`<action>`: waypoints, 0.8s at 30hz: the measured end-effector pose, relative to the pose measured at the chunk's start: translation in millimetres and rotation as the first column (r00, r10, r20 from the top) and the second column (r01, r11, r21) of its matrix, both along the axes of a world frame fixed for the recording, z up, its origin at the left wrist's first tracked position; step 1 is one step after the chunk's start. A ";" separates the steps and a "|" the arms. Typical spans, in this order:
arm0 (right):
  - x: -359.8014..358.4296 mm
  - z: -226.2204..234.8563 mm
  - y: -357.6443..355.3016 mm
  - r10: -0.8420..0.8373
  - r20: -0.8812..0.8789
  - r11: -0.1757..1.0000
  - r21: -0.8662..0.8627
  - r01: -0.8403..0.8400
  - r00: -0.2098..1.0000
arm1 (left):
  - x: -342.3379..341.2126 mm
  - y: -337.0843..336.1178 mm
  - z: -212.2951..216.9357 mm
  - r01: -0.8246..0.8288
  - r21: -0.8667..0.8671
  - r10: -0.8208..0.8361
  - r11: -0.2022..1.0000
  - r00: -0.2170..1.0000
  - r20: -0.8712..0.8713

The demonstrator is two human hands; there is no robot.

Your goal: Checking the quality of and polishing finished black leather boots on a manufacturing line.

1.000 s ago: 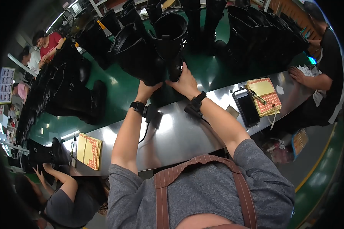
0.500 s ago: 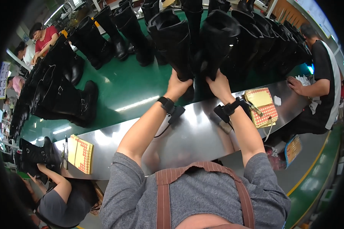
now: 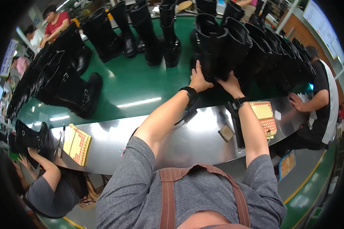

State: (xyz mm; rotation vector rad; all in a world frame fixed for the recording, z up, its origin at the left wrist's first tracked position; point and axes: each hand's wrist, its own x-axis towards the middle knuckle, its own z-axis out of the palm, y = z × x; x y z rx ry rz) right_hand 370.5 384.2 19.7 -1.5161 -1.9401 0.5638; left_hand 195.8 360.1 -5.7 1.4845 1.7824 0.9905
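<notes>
Two tall black boots stand upright side by side on the green table, just ahead of me: the left boot (image 3: 210, 44) and the right boot (image 3: 236, 49). My left hand (image 3: 199, 81) is wrapped round the lower left boot, with one finger stretched up its side and the thumb toward the right. My right hand (image 3: 231, 84) grips the lower part of the right boot; the dark leather hides most of its fingers. Both wrists wear black straps. Other dark boots (image 3: 265, 49) crowd close on the right.
More boots (image 3: 70, 86) line the green table (image 3: 130, 84) at left and back. The steel edge (image 3: 179, 149) bears card stacks (image 3: 77, 145), another stack (image 3: 264, 116), tweezer-like tools (image 3: 60, 140) and a small square piece (image 3: 226, 133). A co-worker (image 3: 321, 99) sits right; another (image 3: 49, 187) handles a boot at left.
Both hands and the two boots have moved to the right, up against the row of boots there. The boots now stand closer together, and more boots show behind where they were.
</notes>
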 end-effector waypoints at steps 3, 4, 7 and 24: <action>2.8 40.2 -38.2 0.014 0.487 0.986 -0.151 0.068 0.874 | -29.6 -7.7 -0.1 0.249 0.032 -0.251 0.968 0.959 0.134; 7.7 58.4 -57.8 0.094 0.585 0.984 -0.176 0.013 0.806 | -43.6 -6.4 3.3 0.219 0.089 -0.229 0.972 0.966 0.123; 12.5 99.3 -132.2 0.202 0.138 0.978 0.025 -0.207 0.970 | -101.6 -2.5 24.1 -0.121 0.160 0.142 0.980 0.981 -0.130; -1.7 -12.6 -253.0 -0.002 -0.592 0.755 -0.529 -0.387 0.806 | -167.9 79.7 69.3 -0.505 0.301 0.571 0.809 0.797 -0.195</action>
